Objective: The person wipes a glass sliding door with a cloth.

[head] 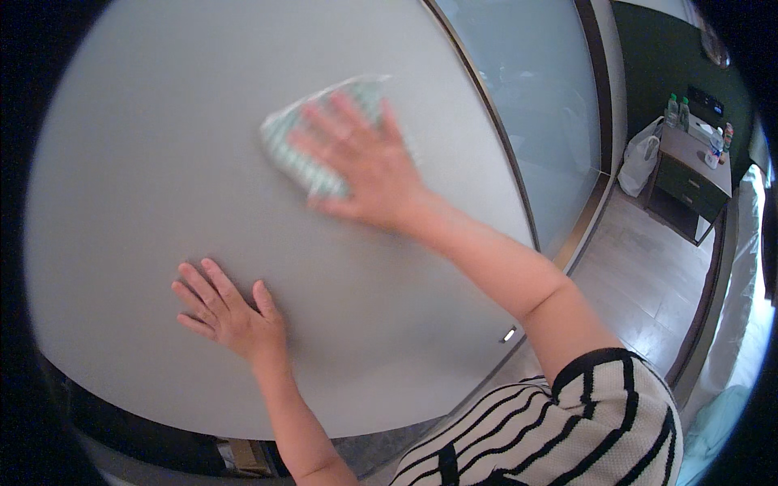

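Observation:
Flat under my right hand point(364, 164) lies a green and white patterned cloth point(285, 136), pressed against a large pale grey panel point(152, 182). The fingers of that hand are spread and slightly blurred. Lower and to the left, my left hand point(234, 313) rests on the same panel with its fingers apart and holds nothing. A small metal fitting point(508, 334) sits near the panel's lower right edge.
Beyond the panel's dark edge stands a framed glass partition point(535, 103). At the right, a small cabinet point(693, 179) bears several bottles, with a white plastic bag point(638, 161) beside it. A cardboard box point(248, 457) shows below the panel. Pale curtain fabric point(738, 261) hangs at the far right.

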The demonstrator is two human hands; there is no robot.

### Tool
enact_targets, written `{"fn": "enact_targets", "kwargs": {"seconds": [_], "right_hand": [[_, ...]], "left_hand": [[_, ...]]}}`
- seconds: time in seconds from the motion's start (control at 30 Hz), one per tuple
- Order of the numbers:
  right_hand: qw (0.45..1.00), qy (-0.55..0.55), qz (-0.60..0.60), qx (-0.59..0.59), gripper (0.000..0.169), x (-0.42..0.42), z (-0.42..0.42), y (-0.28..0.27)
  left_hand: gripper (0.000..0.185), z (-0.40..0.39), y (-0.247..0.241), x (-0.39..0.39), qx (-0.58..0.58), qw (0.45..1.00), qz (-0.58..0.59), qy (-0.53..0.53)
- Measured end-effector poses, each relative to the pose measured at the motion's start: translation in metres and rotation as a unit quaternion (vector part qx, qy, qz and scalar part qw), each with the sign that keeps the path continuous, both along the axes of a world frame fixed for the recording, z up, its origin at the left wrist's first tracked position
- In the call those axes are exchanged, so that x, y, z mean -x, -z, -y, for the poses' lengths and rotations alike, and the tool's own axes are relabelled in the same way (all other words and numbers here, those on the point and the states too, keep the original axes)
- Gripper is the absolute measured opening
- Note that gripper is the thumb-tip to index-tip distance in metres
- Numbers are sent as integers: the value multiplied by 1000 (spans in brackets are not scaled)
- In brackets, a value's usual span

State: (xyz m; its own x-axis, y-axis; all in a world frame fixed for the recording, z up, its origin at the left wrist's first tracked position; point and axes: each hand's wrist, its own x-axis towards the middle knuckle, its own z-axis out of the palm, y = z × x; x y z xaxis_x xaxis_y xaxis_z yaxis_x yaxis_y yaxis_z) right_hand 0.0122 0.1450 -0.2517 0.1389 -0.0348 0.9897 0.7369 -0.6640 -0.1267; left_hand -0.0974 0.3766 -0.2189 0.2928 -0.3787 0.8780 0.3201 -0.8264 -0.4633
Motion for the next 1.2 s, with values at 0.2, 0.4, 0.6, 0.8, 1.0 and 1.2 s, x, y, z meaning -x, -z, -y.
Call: {"fn": "enact_targets", "kwargs": {"seconds": [0.2,0.4,0.6,0.8,1.0,1.2], "right_hand": [[985,0,-81,-155,71,-56,105,108],[963,-3,-238,-124,77,3,27,225],[980,16,-137,-145,79,-26,62,73],[992,33,-73,-100,67,-52,89,83],[929,6,-284,-236,70,-23,79,234],[983,-31,-171,-57,78,-39,83,164]], "left_hand": [[62,13,1,-2,-22,1000,2,5],[65,29,6,-11,-39,998,-28,-40],[71,109,-24,-49,-59,995,-75,3],[70,162,-34,-84,-121,982,-134,55],[80,209,-36,-108,-239,932,-238,130],[81,219,-31,-117,-255,906,-291,170]]}}
